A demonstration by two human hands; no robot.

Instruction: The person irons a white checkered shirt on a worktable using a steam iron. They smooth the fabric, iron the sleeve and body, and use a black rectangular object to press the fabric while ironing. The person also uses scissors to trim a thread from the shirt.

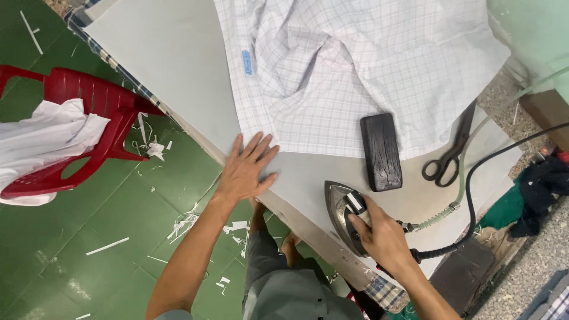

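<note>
On grey worktop (178,65), right hand (382,237) gripped steam iron (344,216), fingers clamped on handle; left hand (246,169) lay flat, fingers spread, beside checked shirt (367,65). Shirt rumpled, pressing apparently unfinished.

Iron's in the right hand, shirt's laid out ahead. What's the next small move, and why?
Probably slide the iron up onto the checked shirt: the right hand grips it on bare board, and the left hand lies flat by the shirt's near edge, beside the dark block.
</note>
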